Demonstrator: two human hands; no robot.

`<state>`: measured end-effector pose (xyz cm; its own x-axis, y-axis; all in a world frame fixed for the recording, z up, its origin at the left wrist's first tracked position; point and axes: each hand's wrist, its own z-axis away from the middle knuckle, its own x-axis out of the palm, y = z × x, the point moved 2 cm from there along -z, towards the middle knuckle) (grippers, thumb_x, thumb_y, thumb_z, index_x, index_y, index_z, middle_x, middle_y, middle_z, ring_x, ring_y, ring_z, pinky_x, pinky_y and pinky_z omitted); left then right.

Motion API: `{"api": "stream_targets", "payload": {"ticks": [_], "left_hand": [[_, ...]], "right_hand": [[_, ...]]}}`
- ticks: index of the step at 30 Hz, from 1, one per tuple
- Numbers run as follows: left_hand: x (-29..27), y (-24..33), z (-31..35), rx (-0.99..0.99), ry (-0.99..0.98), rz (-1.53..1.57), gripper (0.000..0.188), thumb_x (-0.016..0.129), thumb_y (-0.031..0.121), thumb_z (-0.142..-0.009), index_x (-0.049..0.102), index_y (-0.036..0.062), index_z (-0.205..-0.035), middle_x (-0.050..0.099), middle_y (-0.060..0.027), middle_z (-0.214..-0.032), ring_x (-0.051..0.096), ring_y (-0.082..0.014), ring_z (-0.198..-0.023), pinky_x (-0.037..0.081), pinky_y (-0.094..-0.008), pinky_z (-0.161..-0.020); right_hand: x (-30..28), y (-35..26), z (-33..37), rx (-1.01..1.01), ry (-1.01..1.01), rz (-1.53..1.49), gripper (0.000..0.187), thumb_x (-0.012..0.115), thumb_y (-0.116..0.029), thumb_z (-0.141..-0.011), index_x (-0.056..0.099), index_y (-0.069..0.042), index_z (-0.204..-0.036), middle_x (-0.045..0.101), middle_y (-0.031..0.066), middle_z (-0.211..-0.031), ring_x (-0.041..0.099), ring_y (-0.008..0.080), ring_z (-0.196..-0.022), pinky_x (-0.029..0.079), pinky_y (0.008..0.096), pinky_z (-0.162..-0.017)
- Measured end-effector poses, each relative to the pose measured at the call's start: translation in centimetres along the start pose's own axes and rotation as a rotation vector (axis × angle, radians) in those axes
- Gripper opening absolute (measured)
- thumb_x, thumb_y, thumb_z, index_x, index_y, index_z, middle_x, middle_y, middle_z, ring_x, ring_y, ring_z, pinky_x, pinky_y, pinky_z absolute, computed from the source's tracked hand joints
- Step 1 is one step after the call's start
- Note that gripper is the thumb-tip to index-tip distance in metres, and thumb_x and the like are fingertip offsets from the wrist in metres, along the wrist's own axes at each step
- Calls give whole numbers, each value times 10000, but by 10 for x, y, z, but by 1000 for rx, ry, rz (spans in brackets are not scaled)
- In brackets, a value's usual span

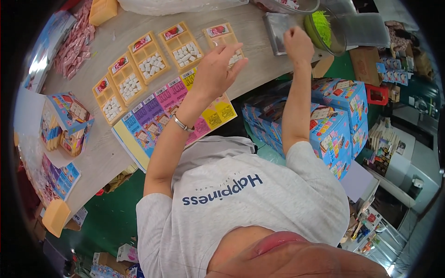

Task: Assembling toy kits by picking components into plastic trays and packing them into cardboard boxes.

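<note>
While the left hand (217, 69), fingers parted, overhangs the rightmost tray (225, 40) | right hand (298, 44) curls beside bowl (338, 39) | its grip unclear

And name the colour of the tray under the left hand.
The tray is pale yellow-orange in the head view.

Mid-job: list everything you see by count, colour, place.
Table: one, greyish, upper left
Filled trays: five, yellow, across table
Containers: two, yellow, left side
Packets: many, pink, upper left
Bag: one, clear, top
Sheets: several, multicoloured, table edge
Box: one, blue, left
Cartons: several, blue, right
Bowls: two, clear, upper right
Strands: many, green, in bowl
Film: stack, clear, by bowls
Clutter: uncounted, mixed, right
Shirt: one, grey, centre
Left hand: one, bare, over rightmost tray
Right hand: one, bare, beside bowls
</note>
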<state>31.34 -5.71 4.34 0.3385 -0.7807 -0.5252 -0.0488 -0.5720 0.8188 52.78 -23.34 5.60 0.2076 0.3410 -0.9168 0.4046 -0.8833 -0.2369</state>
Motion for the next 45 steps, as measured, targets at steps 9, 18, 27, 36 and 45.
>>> {"api": "stream_targets", "payload": {"ticks": [9, 18, 27, 36, 45], "left_hand": [[-6, -11, 27, -418, 140, 1158, 361, 790, 166, -866, 651, -11, -1147, 734, -68, -938, 700, -129, -829, 579, -285, -739], [-74, -58, 29, -591, 540, 149, 672, 760, 160, -853, 431, -69, -1393, 689, -179, -907, 715, -258, -745, 565, -325, -638], [-28, -83, 12, -115, 245, -786, 585, 569, 302, -962, 430, 27, -1459, 502, -155, -1451, 404, -331, -1400, 335, -457, -1139], [-22, -80, 14, -268, 15, -885, 748, 501, 513, -970, 329, 59, -1540, 274, -141, -1625, 186, -337, -1522, 109, -581, -1208], [-43, -35, 31, -211, 97, -611, 730, 431, 556, -1007, 343, 38, -1514, 293, -204, -1590, 197, -363, -1506, 147, -644, -1172]], "right_hand": [[-41, -98, 80, -9, -686, -1347, 169, 505, -169, -1047, 565, -11, -1035, 502, -36, -720, 445, 51, -615, 353, 214, -543], [68, -183, 80, -201, -497, -608, 273, 624, -300, -956, 690, -37, -989, 670, 101, -742, 673, 236, -696, 519, 352, -640], [54, -173, 80, -384, -115, -368, 284, 642, -292, -931, 723, -50, -1056, 712, 144, -985, 704, 295, -802, 553, 414, -748], [34, 9, 4, 66, -253, -362, 300, 760, -267, -878, 742, -3, -1019, 708, 59, -793, 634, 141, -686, 489, 276, -547], [38, 22, -15, 279, -520, -743, 292, 774, -244, -845, 754, 15, -978, 650, -5, -711, 574, 87, -576, 443, 247, -518]]}}
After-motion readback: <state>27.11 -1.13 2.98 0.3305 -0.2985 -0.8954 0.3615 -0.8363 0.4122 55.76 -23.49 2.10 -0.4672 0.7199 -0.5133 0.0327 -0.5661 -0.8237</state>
